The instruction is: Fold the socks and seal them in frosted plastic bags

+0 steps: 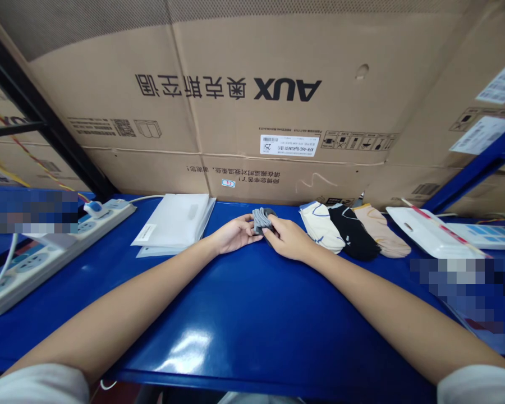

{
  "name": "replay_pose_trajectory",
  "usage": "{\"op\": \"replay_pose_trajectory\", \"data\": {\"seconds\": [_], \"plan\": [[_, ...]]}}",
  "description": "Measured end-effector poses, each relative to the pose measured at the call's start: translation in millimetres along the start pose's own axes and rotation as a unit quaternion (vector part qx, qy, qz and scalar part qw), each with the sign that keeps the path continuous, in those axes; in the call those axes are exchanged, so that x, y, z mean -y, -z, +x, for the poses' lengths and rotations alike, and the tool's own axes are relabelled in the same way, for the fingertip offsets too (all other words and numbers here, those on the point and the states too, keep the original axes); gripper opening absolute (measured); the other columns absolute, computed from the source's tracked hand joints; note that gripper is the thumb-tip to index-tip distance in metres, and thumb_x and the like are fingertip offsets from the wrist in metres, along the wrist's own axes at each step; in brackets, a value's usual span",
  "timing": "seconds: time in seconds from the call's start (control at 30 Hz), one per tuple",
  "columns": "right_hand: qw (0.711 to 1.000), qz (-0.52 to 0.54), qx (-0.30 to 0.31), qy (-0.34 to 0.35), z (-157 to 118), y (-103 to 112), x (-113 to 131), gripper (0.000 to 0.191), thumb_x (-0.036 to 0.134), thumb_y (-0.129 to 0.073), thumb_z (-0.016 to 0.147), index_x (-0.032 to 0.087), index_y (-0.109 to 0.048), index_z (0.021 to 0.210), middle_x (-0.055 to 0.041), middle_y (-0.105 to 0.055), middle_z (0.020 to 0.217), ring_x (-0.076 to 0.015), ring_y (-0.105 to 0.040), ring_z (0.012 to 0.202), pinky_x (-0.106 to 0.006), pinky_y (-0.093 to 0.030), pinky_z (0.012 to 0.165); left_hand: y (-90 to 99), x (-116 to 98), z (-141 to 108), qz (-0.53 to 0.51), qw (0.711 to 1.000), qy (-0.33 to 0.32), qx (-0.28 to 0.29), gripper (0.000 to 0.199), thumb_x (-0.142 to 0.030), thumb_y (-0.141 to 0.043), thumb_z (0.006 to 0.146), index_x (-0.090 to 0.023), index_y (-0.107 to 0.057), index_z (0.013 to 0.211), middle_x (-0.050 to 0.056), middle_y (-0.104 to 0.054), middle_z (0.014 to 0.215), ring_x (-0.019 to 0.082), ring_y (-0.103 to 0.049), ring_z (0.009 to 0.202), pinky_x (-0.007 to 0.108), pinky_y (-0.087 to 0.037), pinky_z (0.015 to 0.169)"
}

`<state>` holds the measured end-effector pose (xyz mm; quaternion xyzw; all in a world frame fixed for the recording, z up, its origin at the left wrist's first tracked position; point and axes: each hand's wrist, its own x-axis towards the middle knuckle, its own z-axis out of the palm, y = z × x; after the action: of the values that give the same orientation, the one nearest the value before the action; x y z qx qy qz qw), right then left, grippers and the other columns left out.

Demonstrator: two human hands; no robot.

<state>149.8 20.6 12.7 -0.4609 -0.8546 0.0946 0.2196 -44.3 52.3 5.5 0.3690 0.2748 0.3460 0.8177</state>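
Note:
A grey sock (261,219), bunched up, is held between my two hands above the blue table. My left hand (234,234) grips its left side with curled fingers. My right hand (289,238) closes on its right side, thumb on top, and covers part of it. Whether it is one sock or a pair I cannot tell. Just right of my right hand lie folded socks in a row: white socks (322,227) with blue trim, black socks (353,233) and pinkish-beige socks (382,231).
A stack of translucent plastic bags (174,220) lies left of my hands. Farther left runs a white power strip (29,264) with cables. A large cardboard panel (219,129) stands along the back. At the right are a white plastic case (425,230) and a blue shelf post (471,179).

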Motion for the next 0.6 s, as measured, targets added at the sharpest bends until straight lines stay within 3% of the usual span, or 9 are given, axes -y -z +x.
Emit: {"op": "replay_pose_trajectory", "data": {"seconds": [0.17,0.33,0.6], "plan": [[1.000,0.005,0.000,0.000,0.4,0.5,0.6,0.013,0.031,-0.044,0.096,0.020,-0.048,0.091,-0.0061,-0.066,0.081,-0.0204,-0.059,0.066,-0.028,-0.034,0.061,-2.0,-0.4,0.3,0.006,1.000,0.003,-0.011,0.040,0.005,-0.053,0.062,-0.016,-0.060,0.096,0.004,-0.067,0.090,0.013,-0.065,0.082,0.028,-0.053,0.083],[1.000,0.023,-0.006,-0.003,0.6,0.5,0.9,0.013,0.033,-0.048,0.094,0.021,-0.047,0.089,-0.0041,-0.064,0.077,-0.0188,-0.058,0.064,-0.026,-0.034,0.058,-1.6,0.6,1.0,0.011,1.000,-0.006,-0.012,0.026,-0.002,-0.061,0.071,-0.016,-0.062,0.094,0.004,-0.067,0.087,0.013,-0.066,0.079,0.028,-0.053,0.083],[1.000,0.026,-0.009,-0.008,1.4,-1.4,-0.6,0.011,0.031,-0.048,0.093,0.021,-0.047,0.090,-0.0037,-0.064,0.076,-0.0181,-0.057,0.062,-0.026,-0.033,0.057,-1.9,1.1,0.7,0.019,1.000,-0.009,-0.020,0.027,-0.001,-0.060,0.070,-0.017,-0.060,0.092,0.003,-0.067,0.087,0.013,-0.066,0.080,0.028,-0.053,0.083]]}}
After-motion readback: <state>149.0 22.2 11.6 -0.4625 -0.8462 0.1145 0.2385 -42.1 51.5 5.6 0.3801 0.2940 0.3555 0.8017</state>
